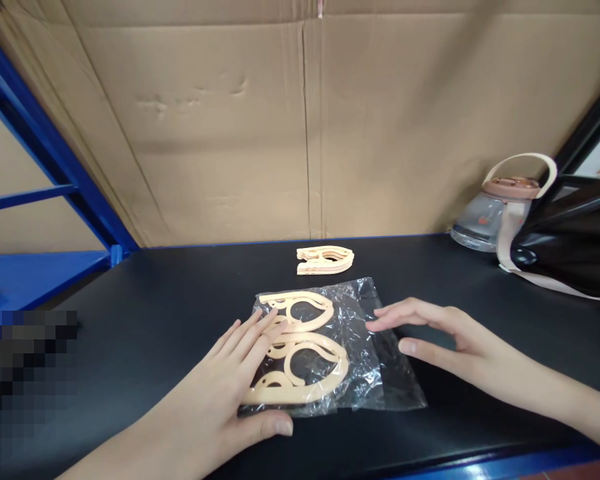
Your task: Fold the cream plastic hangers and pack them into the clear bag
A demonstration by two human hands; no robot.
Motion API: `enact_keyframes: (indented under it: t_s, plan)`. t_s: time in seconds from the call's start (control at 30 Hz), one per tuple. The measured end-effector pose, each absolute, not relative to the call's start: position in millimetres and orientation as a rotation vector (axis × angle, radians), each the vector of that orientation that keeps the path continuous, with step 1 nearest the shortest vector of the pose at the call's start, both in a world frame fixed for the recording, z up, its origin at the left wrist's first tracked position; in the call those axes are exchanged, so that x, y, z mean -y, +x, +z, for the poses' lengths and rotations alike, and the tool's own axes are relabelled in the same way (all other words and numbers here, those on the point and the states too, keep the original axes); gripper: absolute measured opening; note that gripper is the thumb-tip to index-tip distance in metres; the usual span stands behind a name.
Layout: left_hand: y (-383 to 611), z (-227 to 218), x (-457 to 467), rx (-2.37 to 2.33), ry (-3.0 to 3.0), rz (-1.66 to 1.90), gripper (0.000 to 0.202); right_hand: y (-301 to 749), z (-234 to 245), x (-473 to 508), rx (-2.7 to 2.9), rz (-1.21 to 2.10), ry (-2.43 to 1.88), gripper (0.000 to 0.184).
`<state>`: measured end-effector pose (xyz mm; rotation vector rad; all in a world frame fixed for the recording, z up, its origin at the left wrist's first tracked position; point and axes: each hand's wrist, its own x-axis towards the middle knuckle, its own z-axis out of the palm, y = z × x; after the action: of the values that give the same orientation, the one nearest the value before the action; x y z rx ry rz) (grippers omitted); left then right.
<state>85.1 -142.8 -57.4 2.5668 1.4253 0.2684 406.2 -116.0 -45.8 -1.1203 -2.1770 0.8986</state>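
Two cream folding hangers, folded up, lie side by side inside a clear plastic bag on the black tabletop. My left hand rests flat over the bag's left part, fingers stretched across the hangers and thumb at the near edge. Part of the hangers is hidden under it. Over the right side of the bag hovers my right hand, fingers and thumb apart, with nothing in it; I cannot tell whether its fingertips touch the plastic. Behind the bag sits a small stack of similar folded hangers.
A clear bottle with a pink lid and a carrying strap stands at the back right, beside a black bag. Cardboard walls off the back. A blue metal frame rises on the left. Something at the lower left is pixelated.
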Motion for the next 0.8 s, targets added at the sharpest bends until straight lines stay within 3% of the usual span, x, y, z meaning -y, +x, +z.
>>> enact_keyframes:
  t_s: [0.23, 0.57, 0.8]
  plan:
    - [84, -60, 116, -1.569, 2.473, 0.439, 0.059, 395, -37, 91, 2.080, 1.165, -1.157, 0.033]
    - [94, -60, 79, -1.595, 2.234, 0.336, 0.067, 373, -35, 73, 1.910, 1.579, -1.202, 0.051]
    - [92, -64, 86, -1.563, 2.320, 0.293, 0.066, 377, -39, 79, 1.446, 1.700, -0.986, 0.034]
